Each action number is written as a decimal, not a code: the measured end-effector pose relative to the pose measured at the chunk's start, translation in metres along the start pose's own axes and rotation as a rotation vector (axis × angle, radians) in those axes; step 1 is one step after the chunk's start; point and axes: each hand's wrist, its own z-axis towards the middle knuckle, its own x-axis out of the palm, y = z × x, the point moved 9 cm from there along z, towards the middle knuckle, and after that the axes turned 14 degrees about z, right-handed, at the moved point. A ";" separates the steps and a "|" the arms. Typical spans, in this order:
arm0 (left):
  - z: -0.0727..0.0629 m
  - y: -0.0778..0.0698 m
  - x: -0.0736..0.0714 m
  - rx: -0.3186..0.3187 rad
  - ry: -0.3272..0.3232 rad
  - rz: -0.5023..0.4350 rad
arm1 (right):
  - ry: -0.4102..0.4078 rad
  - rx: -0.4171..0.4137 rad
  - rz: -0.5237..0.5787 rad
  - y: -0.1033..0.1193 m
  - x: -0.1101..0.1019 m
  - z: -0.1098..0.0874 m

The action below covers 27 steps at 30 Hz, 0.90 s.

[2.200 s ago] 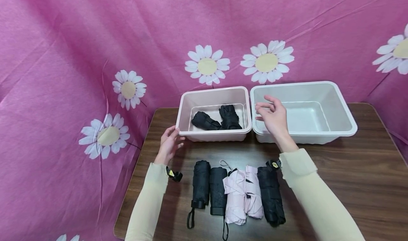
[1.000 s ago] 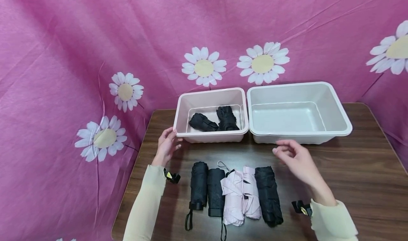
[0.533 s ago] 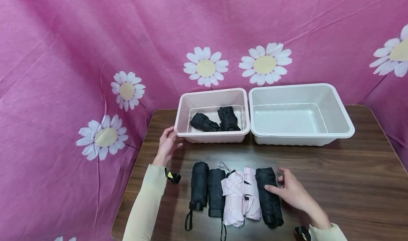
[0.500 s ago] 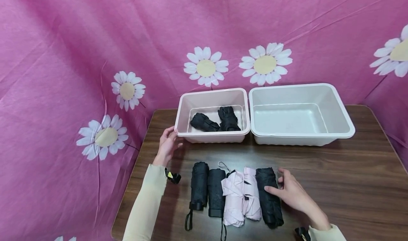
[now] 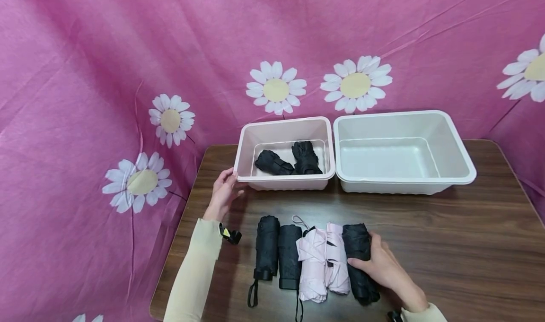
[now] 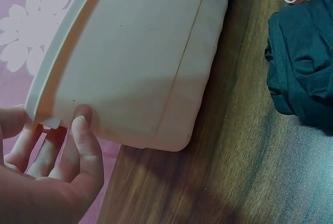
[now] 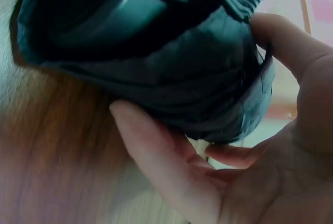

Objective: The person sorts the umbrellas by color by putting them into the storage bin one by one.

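Note:
My left hand (image 5: 222,195) grips the near left corner of a pale pink plastic bin (image 5: 289,185); in the left wrist view, thumb and fingers (image 6: 88,146) meet around its rim. Two black folded umbrellas (image 5: 306,159) lie inside that bin. My right hand (image 5: 385,263) holds the rightmost folded umbrella (image 5: 356,241), a black one, thumb on top and fingers along its right side. The right wrist view shows the fingers curving around its black fabric (image 7: 208,78). To its left in the row lie two pale pink folded umbrellas (image 5: 312,265) and two more black ones (image 5: 267,246).
A larger whitish bin (image 5: 404,180) stands right beside the pink one, with nothing in it. Both stand at the back of a dark wooden table (image 5: 481,246). A pink flowered cloth (image 5: 213,38) hangs behind and at the left. Wrist straps (image 5: 253,293) trail from the umbrellas.
My right hand has come down from over the whitish bin to the rightmost black umbrella and closed around it. My left hand has stayed at the pink bin's corner.

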 end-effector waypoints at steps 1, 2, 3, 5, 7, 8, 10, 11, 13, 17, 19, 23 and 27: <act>0.000 -0.001 0.000 0.003 0.003 0.005 | -0.004 0.004 -0.002 0.000 0.001 0.001; -0.001 -0.001 -0.001 0.005 0.004 0.004 | -0.009 0.008 -0.004 0.000 0.002 0.001; -0.003 -0.004 0.000 0.004 0.010 0.005 | -0.012 0.013 -0.005 0.000 0.003 0.002; -0.004 -0.005 0.000 0.008 0.015 0.005 | -0.025 0.022 -0.010 -0.001 0.003 0.002; -0.004 -0.006 0.000 0.010 0.012 0.003 | -0.029 0.022 -0.014 -0.001 0.004 0.002; -0.004 -0.006 0.000 0.011 0.013 0.010 | -0.031 0.021 -0.015 -0.001 0.003 0.003; -0.001 -0.004 -0.001 0.015 0.006 0.024 | -0.031 0.014 -0.014 -0.001 0.003 0.003; -0.001 -0.003 -0.001 0.014 0.003 0.030 | -0.031 0.008 -0.012 -0.001 0.003 0.004; 0.000 -0.003 -0.001 0.014 0.004 0.040 | -0.033 -0.003 -0.001 -0.002 0.001 0.004; 0.001 -0.005 0.000 0.013 0.000 0.049 | -0.027 -0.002 0.021 -0.004 -0.001 0.005; 0.001 -0.006 0.000 0.018 -0.002 0.050 | -0.022 0.004 0.027 -0.005 -0.002 0.006; 0.002 -0.006 0.000 0.015 -0.003 0.046 | -0.017 0.020 0.043 -0.007 -0.005 0.006; 0.001 -0.007 0.001 0.015 0.004 0.052 | -0.026 0.021 0.060 -0.008 -0.011 0.004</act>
